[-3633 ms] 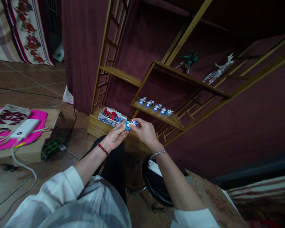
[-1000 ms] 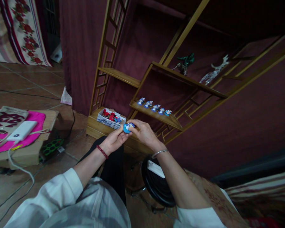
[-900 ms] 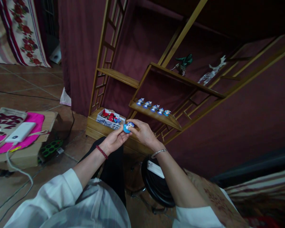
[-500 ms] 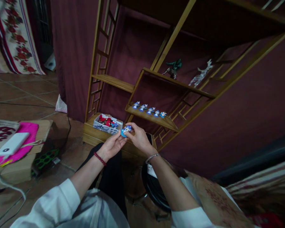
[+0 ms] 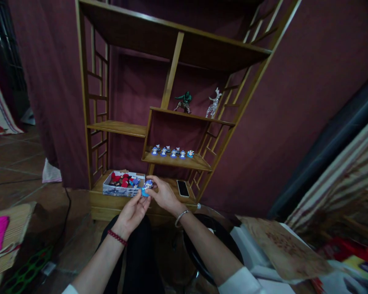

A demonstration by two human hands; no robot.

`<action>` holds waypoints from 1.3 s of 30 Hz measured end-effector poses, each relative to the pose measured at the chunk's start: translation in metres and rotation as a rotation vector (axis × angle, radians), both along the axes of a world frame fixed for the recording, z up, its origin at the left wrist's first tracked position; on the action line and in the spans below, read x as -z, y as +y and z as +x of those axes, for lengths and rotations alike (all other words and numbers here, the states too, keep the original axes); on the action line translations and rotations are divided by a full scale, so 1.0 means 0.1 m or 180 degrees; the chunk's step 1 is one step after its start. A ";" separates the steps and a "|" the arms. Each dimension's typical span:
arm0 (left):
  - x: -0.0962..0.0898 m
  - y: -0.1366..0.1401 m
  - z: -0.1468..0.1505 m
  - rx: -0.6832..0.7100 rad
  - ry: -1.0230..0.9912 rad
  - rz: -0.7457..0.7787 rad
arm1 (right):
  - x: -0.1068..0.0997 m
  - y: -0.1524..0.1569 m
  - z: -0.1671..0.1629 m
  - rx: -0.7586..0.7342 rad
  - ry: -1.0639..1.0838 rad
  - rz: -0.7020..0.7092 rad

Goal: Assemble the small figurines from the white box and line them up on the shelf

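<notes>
A small figurine point(image 5: 148, 185) with blue-purple hair and a light blue base is held between my two hands, in front of the shelf. My right hand point(image 5: 165, 197) pinches its upper part from the right. Below it, my left hand point(image 5: 134, 212) has its thumb and fingertips at the base. Just left of the figurine stands an open patterned box point(image 5: 119, 190) with several red and blue figurines point(image 5: 124, 179) inside. Beyond my hands, several small figurines point(image 5: 173, 153) stand in rows on the middle shelf point(image 5: 184, 163).
A green figure point(image 5: 185, 102) and a clear deer figurine point(image 5: 214, 104) stand on the shelf above. A phone point(image 5: 182, 188) lies on the cabinet's lower board. At right are a black round stool point(image 5: 208, 241) and a brown paper bag point(image 5: 282, 245); a dark cable point(image 5: 68, 208) runs at left.
The view has swung right and levelled, so the shelf appears more upright and further left. The phone now shows fully. Both hands keep hold of the same figurine.
</notes>
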State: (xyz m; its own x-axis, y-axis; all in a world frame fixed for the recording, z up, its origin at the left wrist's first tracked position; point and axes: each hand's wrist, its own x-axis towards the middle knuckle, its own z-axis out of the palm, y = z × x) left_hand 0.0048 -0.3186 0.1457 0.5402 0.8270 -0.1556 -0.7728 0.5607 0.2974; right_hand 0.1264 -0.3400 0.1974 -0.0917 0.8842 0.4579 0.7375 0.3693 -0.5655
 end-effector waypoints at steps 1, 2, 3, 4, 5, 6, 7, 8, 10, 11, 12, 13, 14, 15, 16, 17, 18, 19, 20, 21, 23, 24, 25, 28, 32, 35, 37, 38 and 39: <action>-0.01 0.02 0.03 -0.0006 0.0002 -0.0002 | 0.01 0.01 0.02 0.0048 0.0093 0.0004; -0.02 0.04 0.05 -0.0013 0.0004 -0.0008 | 0.02 0.02 0.04 0.0096 0.0174 0.0003; -0.03 0.06 0.08 -0.0019 0.0010 -0.0015 | 0.03 0.02 0.06 0.0141 0.0233 0.0005; -0.04 0.07 0.11 -0.0022 0.0022 -0.0026 | 0.03 0.03 0.08 0.0191 0.0270 0.0011; -0.04 0.09 0.13 -0.0023 0.0036 -0.0037 | 0.03 0.03 0.10 0.0244 0.0285 0.0024; -0.04 0.11 0.16 -0.0021 0.0051 -0.0042 | 0.03 0.03 0.11 0.0291 0.0282 0.0044; -0.03 0.12 0.18 -0.0013 0.0059 -0.0031 | 0.03 0.03 0.13 0.0317 0.0266 0.0063; -0.03 0.13 0.20 0.0003 0.0064 -0.0008 | 0.03 0.03 0.14 0.0331 0.0250 0.0069; -0.03 0.16 0.24 0.0050 0.0064 0.0065 | 0.03 0.04 0.17 0.0355 0.0237 0.0040; -0.04 0.17 0.26 0.0077 0.0066 0.0101 | 0.04 0.05 0.18 0.0363 0.0240 0.0019; -0.04 0.19 0.28 0.0102 0.0075 0.0126 | 0.05 0.06 0.20 0.0371 0.0250 0.0000; -0.05 0.20 0.29 0.0123 0.0095 0.0138 | 0.06 0.08 0.21 0.0376 0.0267 -0.0016; -0.05 0.22 0.30 0.0141 0.0124 0.0144 | 0.08 0.09 0.23 0.0375 0.0291 -0.0026; -0.06 0.23 0.31 0.0149 0.0159 0.0146 | 0.09 0.11 0.24 0.0368 0.0320 -0.0034; -0.06 0.25 0.32 0.0152 0.0195 0.0150 | 0.11 0.13 0.26 0.0361 0.0350 -0.0041; -0.06 0.26 0.33 0.0156 0.0222 0.0158 | 0.13 0.16 0.28 0.0355 0.0376 -0.0047; -0.07 0.28 0.35 0.0160 0.0238 0.0170 | 0.14 0.18 0.30 0.0353 0.0397 -0.0049; -0.08 0.29 0.36 0.0162 0.0243 0.0186 | 0.15 0.20 0.32 0.0352 0.0417 -0.0046; -0.08 0.31 0.38 0.0162 0.0240 0.0199 | 0.15 0.22 0.34 0.0348 0.0442 -0.0038; -0.09 0.33 0.40 0.0159 0.0238 0.0205 | 0.16 0.24 0.36 0.0339 0.0470 -0.0028; -0.11 0.37 0.44 0.0137 0.0251 0.0202 | 0.15 0.29 0.39 0.0330 0.0523 -0.0012; -0.12 0.39 0.46 0.0126 0.0270 0.0196 | 0.15 0.31 0.41 0.0330 0.0533 -0.0004; -0.13 0.42 0.48 0.0125 0.0295 0.0187 | 0.15 0.34 0.43 0.0330 0.0533 0.0005; -0.15 0.51 0.55 0.0129 0.0376 0.0168 | 0.13 0.41 0.48 0.0341 0.0530 0.0042; -0.16 0.62 0.62 0.0118 0.0428 0.0133 | 0.13 0.51 0.55 0.0392 0.0583 0.0009; -0.16 0.70 0.66 0.0084 0.0404 0.0068 | 0.15 0.60 0.58 0.0424 0.0692 -0.0038; -0.15 0.75 0.68 0.0067 0.0381 0.0026 | 0.16 0.66 0.60 0.0410 0.0751 -0.0063; -0.15 0.78 0.70 0.0070 0.0380 0.0018 | 0.16 0.70 0.62 0.0406 0.0772 -0.0069; -0.15 0.81 0.71 0.0076 0.0390 0.0016 | 0.16 0.73 0.63 0.0393 0.0786 -0.0069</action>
State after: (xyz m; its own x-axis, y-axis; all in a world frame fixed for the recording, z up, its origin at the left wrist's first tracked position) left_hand 0.0759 -0.2374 0.1608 0.5370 0.8150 -0.2176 -0.7168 0.5769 0.3916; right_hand 0.1894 -0.2671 0.1810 0.1295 0.8916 0.4340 0.6150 0.2711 -0.7405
